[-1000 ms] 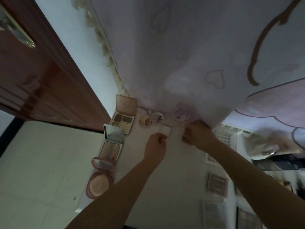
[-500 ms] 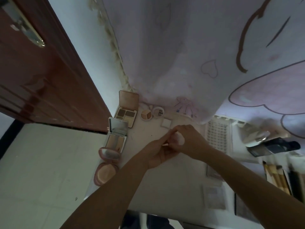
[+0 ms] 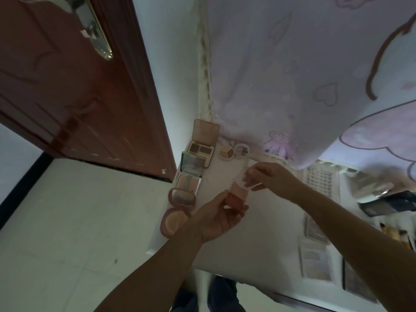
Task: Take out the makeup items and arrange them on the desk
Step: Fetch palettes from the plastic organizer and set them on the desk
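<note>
Blush compact (image 3: 236,195) between both hands' grip

Right-side palettes (image 3: 316,264) on desk (image 3: 267,239): motion-blurred, contents unreadable. Brushes (image 3: 398,235) cut by right edge. Print on round pot lid (image 3: 242,151) too small to read. Left hand (image 3: 216,218) covers lower part of blush compact (image 3: 237,195). Forearms cropped at frame bottom.
</note>
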`<action>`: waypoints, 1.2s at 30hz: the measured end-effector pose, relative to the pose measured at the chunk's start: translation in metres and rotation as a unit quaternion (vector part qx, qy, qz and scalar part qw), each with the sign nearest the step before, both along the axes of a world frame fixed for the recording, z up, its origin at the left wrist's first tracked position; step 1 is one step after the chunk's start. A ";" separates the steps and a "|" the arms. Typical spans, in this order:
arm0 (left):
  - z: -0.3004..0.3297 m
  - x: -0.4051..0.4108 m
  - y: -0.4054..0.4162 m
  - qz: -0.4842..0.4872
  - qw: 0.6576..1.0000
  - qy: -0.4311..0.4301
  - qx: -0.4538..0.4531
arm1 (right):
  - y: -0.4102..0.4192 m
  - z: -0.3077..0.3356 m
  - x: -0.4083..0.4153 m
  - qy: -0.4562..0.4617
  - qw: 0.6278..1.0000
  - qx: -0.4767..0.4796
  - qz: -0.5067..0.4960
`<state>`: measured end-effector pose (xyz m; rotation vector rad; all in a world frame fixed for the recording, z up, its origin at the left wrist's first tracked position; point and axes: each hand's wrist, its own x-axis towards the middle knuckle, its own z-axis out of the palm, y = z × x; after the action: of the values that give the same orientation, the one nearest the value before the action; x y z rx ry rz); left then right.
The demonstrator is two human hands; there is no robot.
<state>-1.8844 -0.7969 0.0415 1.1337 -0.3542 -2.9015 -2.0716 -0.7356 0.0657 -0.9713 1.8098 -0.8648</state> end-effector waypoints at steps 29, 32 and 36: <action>-0.011 -0.041 0.033 0.154 0.951 -0.207 -0.168 | -0.005 0.001 -0.025 0.194 0.980 0.009 -0.038; -0.007 -0.052 0.073 -0.010 0.962 -0.199 -0.189 | 0.065 0.007 -0.022 0.215 0.973 0.071 -0.040; -0.014 -0.060 0.122 -0.175 0.940 -0.178 -0.233 | 0.152 -0.007 -0.007 0.298 0.940 0.165 -0.006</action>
<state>-1.9446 -0.6753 0.0270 1.6205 -1.2916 -2.6096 -2.0786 -0.5834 0.0588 -1.0693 2.3742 -0.2538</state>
